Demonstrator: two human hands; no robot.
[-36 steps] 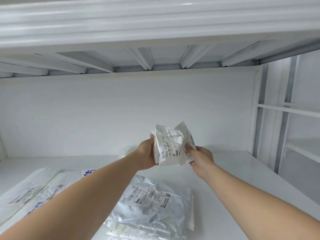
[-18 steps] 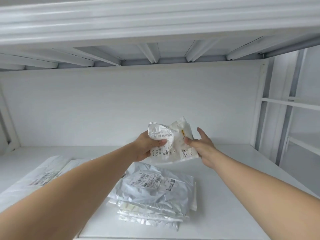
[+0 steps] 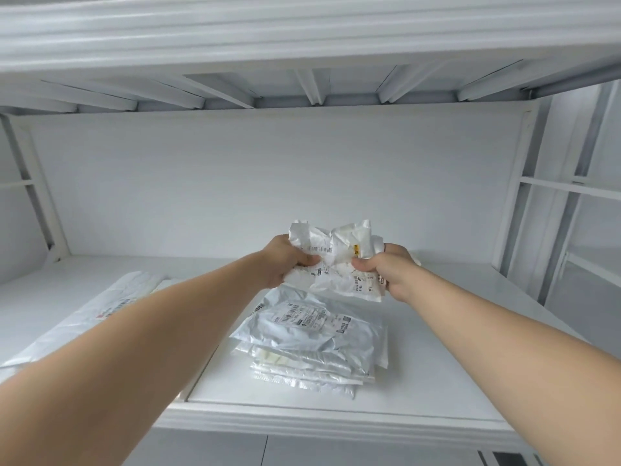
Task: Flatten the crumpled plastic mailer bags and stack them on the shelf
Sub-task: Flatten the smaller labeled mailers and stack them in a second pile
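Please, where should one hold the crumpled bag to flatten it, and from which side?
Probably at its two side edges: left hand from the left, right hand from the right, thumbs on the near face. The bag is bunched in the middle, so opposite edges let you pull it flat.

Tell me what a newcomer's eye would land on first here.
First comes the crumpled white mailer bag, held up in mid-frame and gripped at its sides by the left hand and the right hand. Just below it, a stack of flattened mailers lies on the white shelf, with more flat bags off to the left, partly behind the left forearm.
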